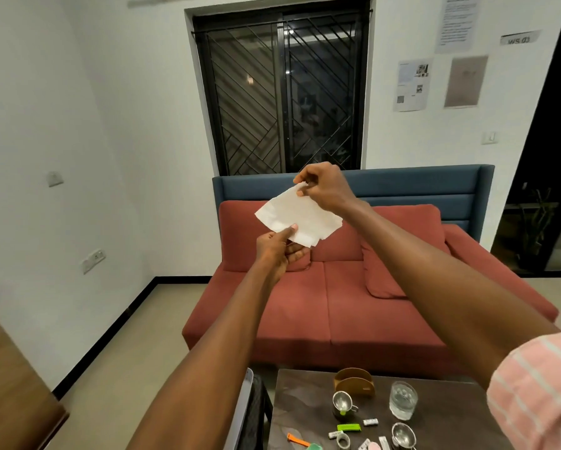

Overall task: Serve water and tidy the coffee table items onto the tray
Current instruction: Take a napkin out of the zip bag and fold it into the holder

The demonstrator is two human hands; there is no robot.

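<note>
Above the desk (292, 401), a white napkin (297, 217) is pinched by the left hand (277, 246) and right hand (323, 186).

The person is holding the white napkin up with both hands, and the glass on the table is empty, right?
Not quite. The head view shows both hands, left and right, pinching the napkin up in the air, but the glass on the table is not empty: it has water in it.
</note>
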